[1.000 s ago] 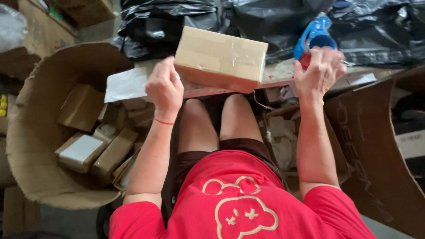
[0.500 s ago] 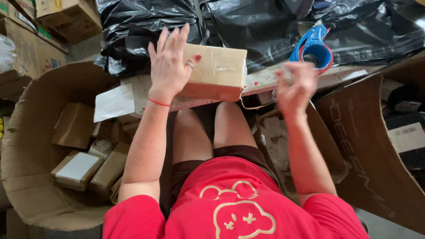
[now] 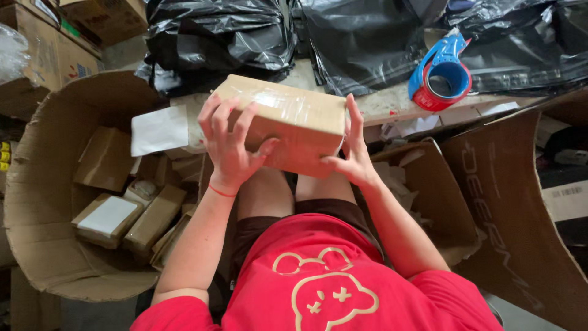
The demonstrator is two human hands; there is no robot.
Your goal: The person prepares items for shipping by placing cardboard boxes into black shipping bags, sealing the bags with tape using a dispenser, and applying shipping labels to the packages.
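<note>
Taped cardboard box (image 3: 288,122) is up off the worktop (image 3: 392,107), held over the person's lap, just this side of the worktop edge. Left hand (image 3: 229,144) is spread wide on the box's near-left face, fingers fanned up over the top edge. Right hand (image 3: 352,153) clamps the right end, fingers up the side, thumb under the corner. Both hands hold the box; neither is free.

Handling read: rigid corrugated walls, no sag or dent under the fingers, so it looks stiff and fairly light for its size. Clear tape (image 3: 278,101) along the top is glossy, probably slick; bare cardboard on the sides and ends should give better grip. Best hold is opposite ends, palms flat, as now.

Blue-and-red tape dispenser (image 3: 441,76) sits on the worktop, right of the box, well apart. Big round carton (image 3: 43,196) with small parcels (image 3: 107,217) is left of the box, lower down.
</note>
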